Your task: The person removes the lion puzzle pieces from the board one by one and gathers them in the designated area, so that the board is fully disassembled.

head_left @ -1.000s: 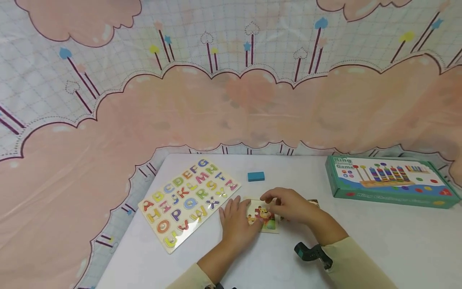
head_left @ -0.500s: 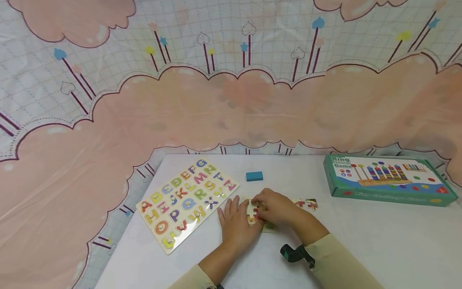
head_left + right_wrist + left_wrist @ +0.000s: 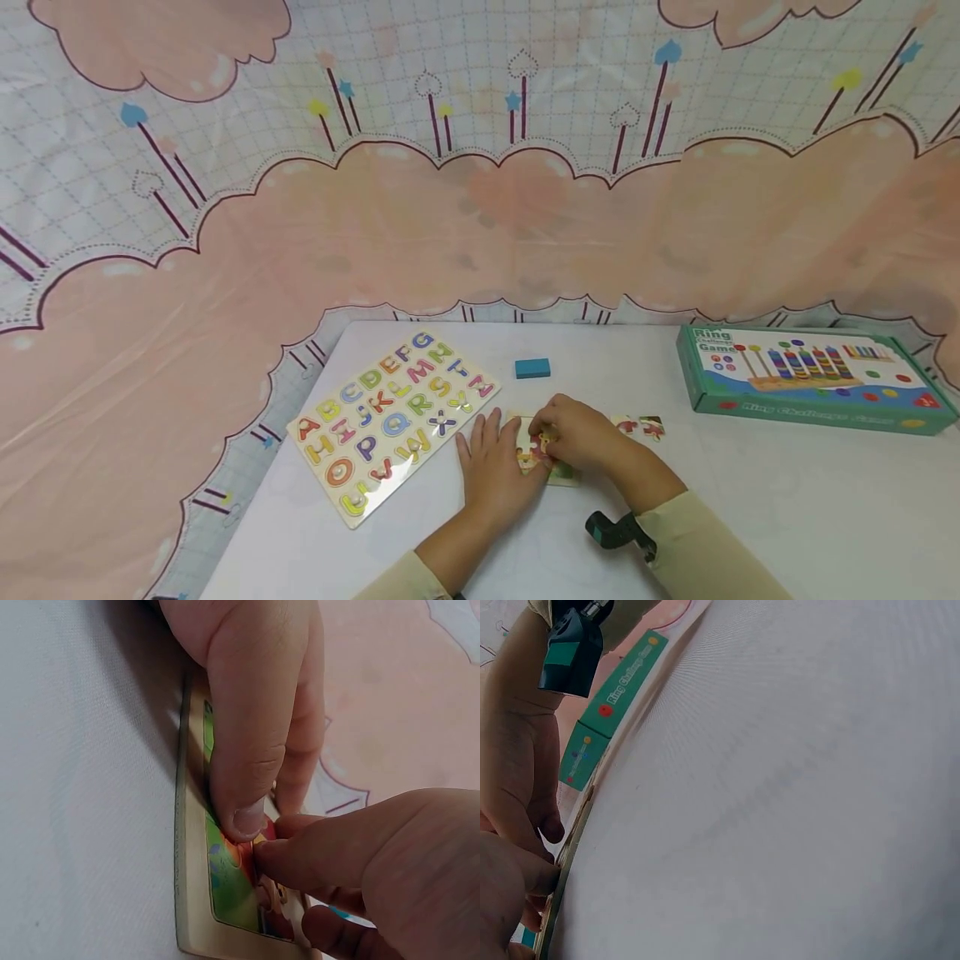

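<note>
A small wooden jigsaw board (image 3: 564, 480) with a colourful animal picture lies on the white table. My left hand (image 3: 493, 471) rests on its left side, fingers extended and spread. In the right wrist view the left thumb (image 3: 250, 787) presses down on the picture. Over the board's middle, my right hand (image 3: 573, 433) has its fingertips bunched at a red and yellow puzzle piece (image 3: 540, 447), apparently pinching it. Those fingertips partly cover the piece. Two loose puzzle pieces, one of them brown and white (image 3: 652, 428), lie past the right wrist.
An alphabet puzzle board (image 3: 393, 425) lies at the left, close to the left fingertips. A blue block (image 3: 532, 368) sits behind the hands. The green Ring Challenge Game box (image 3: 817, 379) stands at the back right. A patterned cloth (image 3: 480, 225) hangs behind the table.
My right hand has moved left and inward over the board, uncovering the loose pieces on the right. The left hand has stayed on the board.
</note>
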The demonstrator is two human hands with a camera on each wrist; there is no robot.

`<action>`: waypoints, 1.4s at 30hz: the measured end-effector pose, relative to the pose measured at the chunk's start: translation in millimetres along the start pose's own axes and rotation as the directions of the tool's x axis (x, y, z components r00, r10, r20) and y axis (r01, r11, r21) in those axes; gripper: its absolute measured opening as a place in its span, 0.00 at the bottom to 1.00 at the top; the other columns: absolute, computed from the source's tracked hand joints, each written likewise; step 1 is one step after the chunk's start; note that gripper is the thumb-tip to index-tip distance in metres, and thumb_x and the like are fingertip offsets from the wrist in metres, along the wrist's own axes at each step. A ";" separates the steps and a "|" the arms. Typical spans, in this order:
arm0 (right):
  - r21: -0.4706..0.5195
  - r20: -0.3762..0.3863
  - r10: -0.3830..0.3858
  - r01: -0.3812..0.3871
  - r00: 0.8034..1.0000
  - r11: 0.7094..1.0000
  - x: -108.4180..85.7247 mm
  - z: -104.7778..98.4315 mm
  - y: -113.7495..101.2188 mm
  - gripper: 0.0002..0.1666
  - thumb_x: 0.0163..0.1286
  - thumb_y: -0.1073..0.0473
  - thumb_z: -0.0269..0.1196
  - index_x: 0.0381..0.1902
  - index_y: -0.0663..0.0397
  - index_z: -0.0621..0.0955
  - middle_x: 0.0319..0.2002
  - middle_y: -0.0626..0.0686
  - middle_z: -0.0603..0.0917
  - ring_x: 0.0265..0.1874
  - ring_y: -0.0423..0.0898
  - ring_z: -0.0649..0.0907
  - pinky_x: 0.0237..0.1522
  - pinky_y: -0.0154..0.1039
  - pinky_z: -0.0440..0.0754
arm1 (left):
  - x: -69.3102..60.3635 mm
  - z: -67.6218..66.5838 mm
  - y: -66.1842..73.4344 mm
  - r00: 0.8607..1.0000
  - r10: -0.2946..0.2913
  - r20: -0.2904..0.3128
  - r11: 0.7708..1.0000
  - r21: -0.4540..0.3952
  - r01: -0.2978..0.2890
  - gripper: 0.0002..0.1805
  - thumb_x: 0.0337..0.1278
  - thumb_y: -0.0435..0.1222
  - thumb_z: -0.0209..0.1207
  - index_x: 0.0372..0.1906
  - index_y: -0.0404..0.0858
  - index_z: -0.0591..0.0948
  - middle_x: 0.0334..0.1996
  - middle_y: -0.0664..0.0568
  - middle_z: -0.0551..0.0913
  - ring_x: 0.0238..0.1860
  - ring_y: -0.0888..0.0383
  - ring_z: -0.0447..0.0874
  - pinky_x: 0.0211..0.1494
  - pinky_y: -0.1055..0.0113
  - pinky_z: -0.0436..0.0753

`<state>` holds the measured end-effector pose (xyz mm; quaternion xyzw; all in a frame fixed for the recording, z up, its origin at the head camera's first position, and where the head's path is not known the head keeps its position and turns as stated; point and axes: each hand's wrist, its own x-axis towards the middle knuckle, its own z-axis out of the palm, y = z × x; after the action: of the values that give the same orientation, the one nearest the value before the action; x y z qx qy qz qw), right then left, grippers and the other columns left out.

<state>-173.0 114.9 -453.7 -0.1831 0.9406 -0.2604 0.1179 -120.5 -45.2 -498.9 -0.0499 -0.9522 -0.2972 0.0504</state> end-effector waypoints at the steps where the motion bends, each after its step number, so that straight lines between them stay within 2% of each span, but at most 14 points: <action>1: 0.007 -0.002 0.001 -0.001 1.000 1.000 -0.4 0.3 0.2 0.15 0.62 0.68 0.77 0.43 0.43 0.90 0.42 0.46 0.79 0.41 0.44 0.80 0.49 0.49 0.82 | -0.4 0.3 0.1 1.000 0.002 -0.005 1.000 -0.002 -0.002 0.39 0.59 0.51 0.68 0.71 0.36 0.77 0.78 0.35 0.66 0.82 0.34 0.53 0.79 0.26 0.40; 11: 0.047 -0.006 -0.014 0.014 1.000 0.999 -3.4 2.9 1.1 0.19 0.61 0.74 0.73 0.43 0.45 0.90 0.41 0.46 0.79 0.43 0.44 0.81 0.53 0.50 0.82 | -0.9 -0.8 0.3 1.000 -0.015 0.017 1.000 -0.020 0.015 0.40 0.59 0.52 0.70 0.72 0.36 0.77 0.79 0.35 0.65 0.83 0.34 0.51 0.79 0.27 0.39; 18: 0.033 0.003 -0.017 0.017 1.000 0.999 -3.5 4.1 2.9 0.21 0.63 0.77 0.68 0.45 0.46 0.89 0.44 0.47 0.80 0.48 0.48 0.82 0.60 0.54 0.81 | -0.8 3.2 -1.9 1.000 0.013 -0.017 1.000 -0.021 -0.013 0.39 0.58 0.51 0.69 0.70 0.35 0.77 0.78 0.34 0.66 0.82 0.33 0.53 0.79 0.26 0.40; 29: 0.045 -0.013 -0.070 0.071 0.997 0.996 -7.0 4.2 5.2 0.21 0.62 0.78 0.66 0.44 0.48 0.89 0.43 0.47 0.80 0.46 0.47 0.81 0.57 0.53 0.82 | -1.8 3.4 -1.6 1.000 -0.003 0.006 1.000 -0.008 0.003 0.39 0.59 0.52 0.69 0.71 0.36 0.77 0.79 0.35 0.65 0.83 0.34 0.52 0.79 0.26 0.41; 37: 0.065 -0.035 -0.034 0.036 0.999 0.997 -5.9 7.3 7.1 0.22 0.62 0.78 0.68 0.42 0.44 0.87 0.44 0.46 0.82 0.47 0.46 0.81 0.60 0.53 0.81 | -1.9 5.3 -2.0 1.000 -0.003 0.007 1.000 -0.008 0.003 0.39 0.59 0.51 0.70 0.72 0.36 0.77 0.79 0.35 0.65 0.83 0.34 0.51 0.79 0.27 0.41; 42: 0.057 -0.040 -0.043 0.045 0.998 0.997 -6.4 6.9 6.2 0.21 0.64 0.76 0.70 0.42 0.43 0.87 0.44 0.45 0.83 0.49 0.47 0.82 0.62 0.55 0.81 | -2.4 5.5 -2.5 1.000 -0.003 0.000 1.000 -0.010 0.003 0.39 0.59 0.51 0.69 0.72 0.36 0.77 0.79 0.35 0.65 0.83 0.34 0.51 0.79 0.27 0.41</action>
<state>-166.9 119.4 -462.0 -0.1952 0.9305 -0.2936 0.0994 -118.9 -44.3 -505.2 -0.0489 -0.9508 -0.3018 0.0500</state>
